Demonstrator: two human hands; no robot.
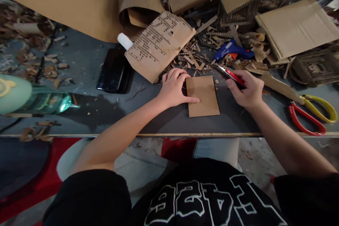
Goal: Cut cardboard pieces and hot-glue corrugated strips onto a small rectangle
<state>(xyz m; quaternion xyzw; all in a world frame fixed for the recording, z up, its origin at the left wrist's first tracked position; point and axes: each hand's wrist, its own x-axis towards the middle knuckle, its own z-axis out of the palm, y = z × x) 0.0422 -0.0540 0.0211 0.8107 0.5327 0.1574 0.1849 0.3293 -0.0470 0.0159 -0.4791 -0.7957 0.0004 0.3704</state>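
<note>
A small rectangular piece of brown cardboard [205, 95] lies flat near the table's front edge. My left hand [174, 88] rests at its left side, fingers apart, with the thumb lying on the cardboard and the fingertips by its upper left corner. Right of the cardboard, my right hand [246, 88] is wrapped round a red and black utility knife [231, 76]. The knife's tip points up and left, above the cardboard's upper right corner, and does not touch it.
Behind my hands are a blue glue gun [231, 50], cardboard scraps and a marked cardboard piece [161, 44]. A black phone [112, 70] and a green bottle [50, 100] are leftward. Scissors with red and yellow handles [307, 123] lie at the right edge.
</note>
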